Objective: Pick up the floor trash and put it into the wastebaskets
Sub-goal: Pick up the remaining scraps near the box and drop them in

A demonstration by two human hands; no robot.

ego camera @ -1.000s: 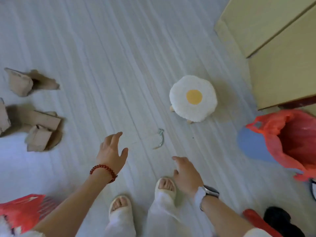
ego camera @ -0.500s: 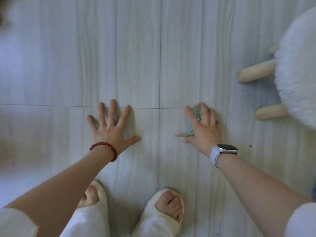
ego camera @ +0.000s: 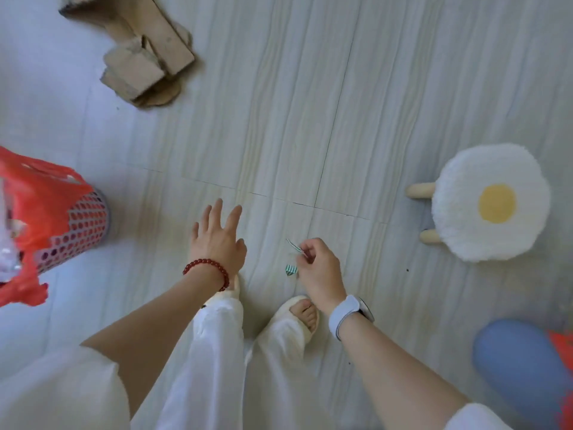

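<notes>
Pale wood-grain floor, seams crossing mid-scene. Far left, torn cardboard pieces in a heap. At the left edge, a perforated pink wastebasket lined with a red bag; near right corner, a blue wastebasket showing a red liner edge. Right, a fried-egg stool on wooden legs. Left hand spread, fingers straight, holding nothing, above the floor. Right hand curled, pinching a green-striped straw wrapper between fingertips, one end sticking out far-left, another bit hanging below the thumb. Slippered feet just near of both hands.
</notes>
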